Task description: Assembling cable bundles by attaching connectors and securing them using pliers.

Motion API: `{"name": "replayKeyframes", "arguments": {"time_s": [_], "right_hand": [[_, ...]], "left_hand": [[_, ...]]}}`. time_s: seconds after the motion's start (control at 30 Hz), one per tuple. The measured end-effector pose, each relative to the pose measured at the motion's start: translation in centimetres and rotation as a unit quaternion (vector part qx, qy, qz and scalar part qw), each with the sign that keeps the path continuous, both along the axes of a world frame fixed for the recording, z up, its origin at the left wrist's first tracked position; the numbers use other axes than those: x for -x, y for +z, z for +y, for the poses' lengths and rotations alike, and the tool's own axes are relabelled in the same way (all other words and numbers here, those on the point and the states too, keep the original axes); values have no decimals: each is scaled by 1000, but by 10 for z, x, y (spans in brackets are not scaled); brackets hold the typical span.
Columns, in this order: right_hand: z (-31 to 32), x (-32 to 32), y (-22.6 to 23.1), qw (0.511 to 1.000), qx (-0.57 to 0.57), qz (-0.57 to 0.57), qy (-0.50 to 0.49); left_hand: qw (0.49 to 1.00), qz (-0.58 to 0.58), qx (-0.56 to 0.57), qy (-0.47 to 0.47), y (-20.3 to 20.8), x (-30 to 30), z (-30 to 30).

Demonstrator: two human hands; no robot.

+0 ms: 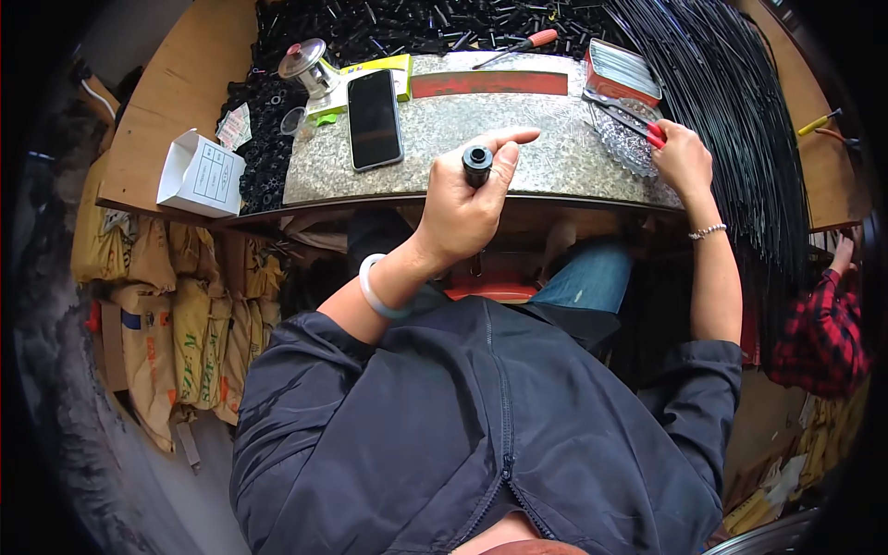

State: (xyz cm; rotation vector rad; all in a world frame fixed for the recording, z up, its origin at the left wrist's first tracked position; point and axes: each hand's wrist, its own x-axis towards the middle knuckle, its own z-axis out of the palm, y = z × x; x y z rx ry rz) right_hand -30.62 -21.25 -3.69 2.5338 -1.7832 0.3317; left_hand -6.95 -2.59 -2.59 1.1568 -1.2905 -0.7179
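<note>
My left hand [453, 205] is closed around a short black cylinder [477, 163], its round hollow end facing up and its index finger stretched out. My right hand [684, 165] grips a slim dark-jawed tool with red handles [656, 135], like long-nose pliers; the exact kind is not clear. Its jaws point away to the left, over the far edge of a clear dish [638, 167] of small shiny pieces. Beyond the dish sits a red-rimmed box [625, 72] filled with thin, pale strips or rods.
A phone [375, 120] lies on the speckled board [310, 176]. Left of it stand a metal pump pot [314, 69] and a white carton [202, 176]. Behind are black parts [370, 23] and a red-handled screwdriver [536, 40]. Long black rods [721, 102] heap at right; another person's checked sleeve [819, 338] shows.
</note>
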Motion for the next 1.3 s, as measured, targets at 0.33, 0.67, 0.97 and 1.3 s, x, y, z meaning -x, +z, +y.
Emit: {"name": "replayKeyframes", "arguments": {"time_s": [0.33,0.67,0.97,1.3], "right_hand": [[93,-52,24,856,110,-369,347],[143,-96,22,769,185,-453,410],[147,-103,20,756,194,-465,418],[148,-115,7,712,211,-549,383]], "left_hand": [[999,-20,21,23,-1,10,-2],[998,57,3,-5,7,17,6],[998,60,14,-30,-1,12,8],[997,21,72,-14,-1,19,4]]}}
